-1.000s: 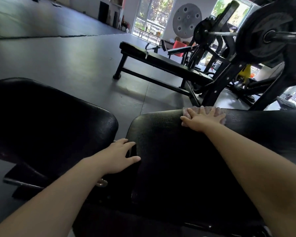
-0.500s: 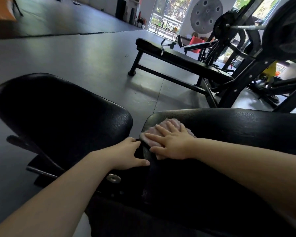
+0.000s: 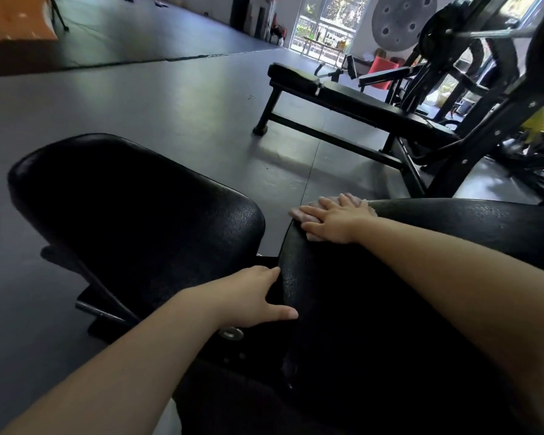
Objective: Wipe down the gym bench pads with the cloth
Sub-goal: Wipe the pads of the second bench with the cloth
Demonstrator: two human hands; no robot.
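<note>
Pink-grey terry, the cloth (image 3: 311,215) lies flattened on the far left corner of the long pad (image 3: 421,293), at about twelve o'clock from the middle of the view, with its edge spilling just over the pad's rounded rim. The right hand (image 3: 333,222) presses it down with fingers straight and spread, pointing toward ten o'clock; nothing is pinched, the palm simply bears on the fabric. The left hand (image 3: 252,298) sits nearer the camera, at roughly seven o'clock from the cloth, fingers relaxed and extended, its thumb resting on the near left edge of the same pad while the other fingers reach into the gap toward the seat pad (image 3: 132,208); it looks to be bracing, not gripping. The relation that matters is this: the long pad's axis runs from the cloth's corner away toward three o'clock, off the right side of the view, so nearly all of its unwiped-looking length lies to the right of the cloth and under the right forearm. The right hand already holds the cloth down and is the nearer one, so a stroke along that axis, probably drawn back toward four or five o'clock, seems the natural next pass. The seat pad lies at nine o'clock, apart from the cloth across the gap.
</note>
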